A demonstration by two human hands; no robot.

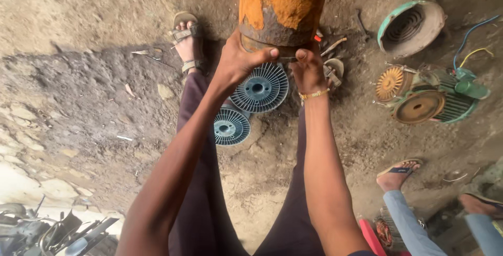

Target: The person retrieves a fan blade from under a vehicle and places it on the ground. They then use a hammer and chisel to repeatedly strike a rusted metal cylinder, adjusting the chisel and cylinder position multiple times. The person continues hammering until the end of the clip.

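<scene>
Dirt floor (pixel 84 93), fan wheels (pixel 259 87) and motor (pixel 437 96) around gripped cylinder (pixel 283 4).

— Any packages, labels, signs or screens down there where you're working?

— None that I can see. Nothing boxed, bagged or wrapped lies on the dirt around me, and nothing I can make out carries a sticker or a tag.

— No sign on a wall, no display of any kind?

— No. My view points straight down at the ground, so no wall shows, and nothing lit or glassy like a screen is in sight.

— Could something small be hiding in the corners?

— The lower left corner is a dark tangle that I can't read clearly, so I can't tell what sits in it.
</scene>
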